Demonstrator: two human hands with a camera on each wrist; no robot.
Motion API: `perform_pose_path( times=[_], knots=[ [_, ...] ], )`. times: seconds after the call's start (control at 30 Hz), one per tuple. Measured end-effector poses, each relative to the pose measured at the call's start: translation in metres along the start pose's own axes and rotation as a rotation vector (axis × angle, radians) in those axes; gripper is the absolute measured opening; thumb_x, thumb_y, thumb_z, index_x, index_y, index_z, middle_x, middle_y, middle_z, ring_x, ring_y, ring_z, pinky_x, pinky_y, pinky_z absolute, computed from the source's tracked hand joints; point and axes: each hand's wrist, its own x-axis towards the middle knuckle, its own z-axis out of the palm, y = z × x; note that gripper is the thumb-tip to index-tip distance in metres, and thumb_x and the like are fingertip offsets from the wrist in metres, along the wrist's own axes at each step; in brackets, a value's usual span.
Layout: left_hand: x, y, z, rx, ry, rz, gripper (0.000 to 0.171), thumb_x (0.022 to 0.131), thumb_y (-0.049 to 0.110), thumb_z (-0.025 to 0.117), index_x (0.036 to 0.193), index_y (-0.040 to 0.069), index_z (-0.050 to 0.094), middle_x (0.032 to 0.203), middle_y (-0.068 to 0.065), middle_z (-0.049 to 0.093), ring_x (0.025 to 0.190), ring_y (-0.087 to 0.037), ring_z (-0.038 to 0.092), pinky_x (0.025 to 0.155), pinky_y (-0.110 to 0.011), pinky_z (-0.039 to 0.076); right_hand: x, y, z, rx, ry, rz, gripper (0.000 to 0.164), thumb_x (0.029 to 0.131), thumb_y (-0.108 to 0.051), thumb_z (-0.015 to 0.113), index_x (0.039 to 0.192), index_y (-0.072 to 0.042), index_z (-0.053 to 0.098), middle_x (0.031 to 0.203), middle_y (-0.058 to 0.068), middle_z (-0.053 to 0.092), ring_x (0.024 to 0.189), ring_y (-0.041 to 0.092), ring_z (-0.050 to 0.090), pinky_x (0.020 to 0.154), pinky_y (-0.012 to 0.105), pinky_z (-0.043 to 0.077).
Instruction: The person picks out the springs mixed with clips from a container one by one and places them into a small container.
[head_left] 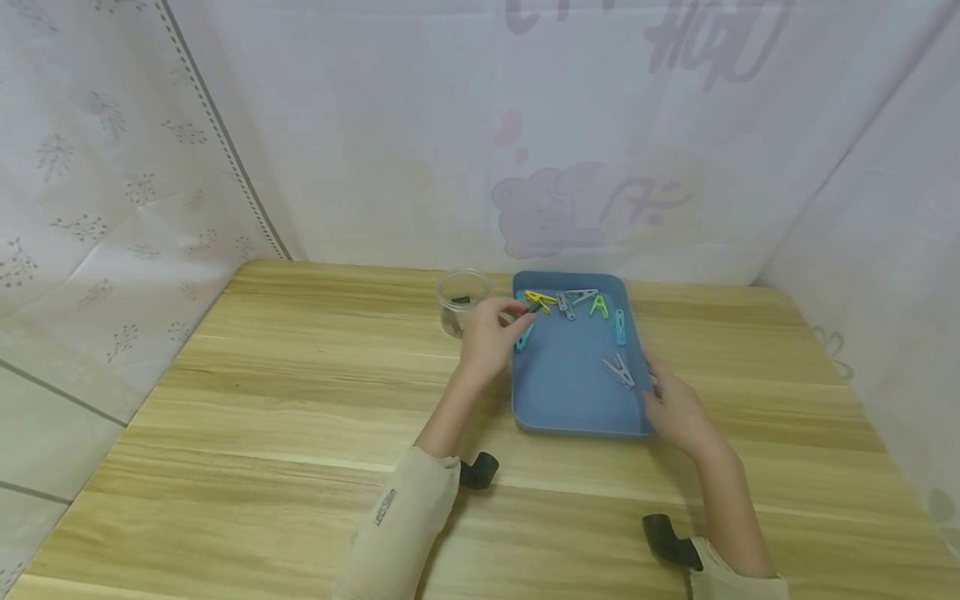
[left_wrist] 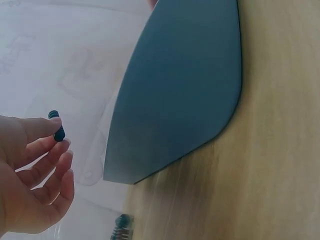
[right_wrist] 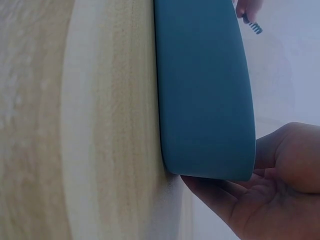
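On a pale wood-grain surface [head_left: 300, 400], a clear plastic jar [head_left: 461, 298] stands just left of a smooth blue plastic tray [head_left: 570, 392]. The left hand [head_left: 491, 337] pinches a small dark ridged clothes peg [head_left: 534, 307] in its grip beside the jar, at the tray's far left corner. Coloured plastic pegs [head_left: 600, 307] lie inside. The right hand [head_left: 675, 408], fingers relaxed, its grip released, rests against the tray's right edge.

A: What is the table [head_left: 300, 400] made of?

B: Pale wood grain with a smooth, faintly satin finish. The blue tray [head_left: 570, 392] at the centre looks like matt plastic, evenly coloured.

A: And the small things in it?

B: The clothespins [head_left: 600, 307] look like glossy coloured plastic, and 1 grey peg [head_left: 618, 370] at the tray's right is duller. The cup [head_left: 461, 298] up left of the tray is clear plastic. The backdrop [head_left: 375, 150] is thin, printed cloth.
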Motion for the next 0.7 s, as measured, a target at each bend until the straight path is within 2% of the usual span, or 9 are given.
perform_pose_path(
  times=[0.2, 0.47, 0.7],
  knots=[
    [-0.003, -0.002, -0.005, 0.022, 0.008, 0.009, 0.020, 0.094, 0.018, 0.072, 0.106, 0.003, 0.075, 0.098, -0.005, 0.074, 0.076, -0.015, 0.064, 0.061, -0.021, 0.052, 0.001, 0.000, 0.000, 0.001, -0.005, 0.009, 0.063, 0.101, 0.000, 0.035, 0.156, 0.008, 0.006, 0.155, 0.040, 0.018, 0.135, 0.063, 0.028, 0.106, 0.069, 0.032],
    [-0.006, -0.005, -0.012, 0.061, 0.059, 0.042, 0.017, 0.092, 0.017, 0.074, 0.103, 0.004, 0.076, 0.095, -0.006, 0.075, 0.074, -0.020, 0.066, 0.062, -0.022, 0.051, 0.002, 0.001, 0.001, 0.002, 0.000, -0.005, 0.063, 0.101, 0.001, 0.035, 0.156, 0.008, 0.007, 0.155, 0.040, 0.018, 0.135, 0.063, 0.027, 0.107, 0.069, 0.032],
    [-0.006, -0.005, -0.016, 0.092, 0.079, 0.033, 0.017, 0.092, 0.017, 0.074, 0.101, 0.004, 0.076, 0.095, -0.006, 0.074, 0.073, -0.016, 0.065, 0.064, -0.023, 0.052, 0.003, 0.006, 0.000, 0.009, -0.005, -0.008, 0.063, 0.100, 0.003, 0.035, 0.156, 0.009, 0.006, 0.154, 0.041, 0.018, 0.136, 0.064, 0.025, 0.107, 0.070, 0.030]
  ],
)
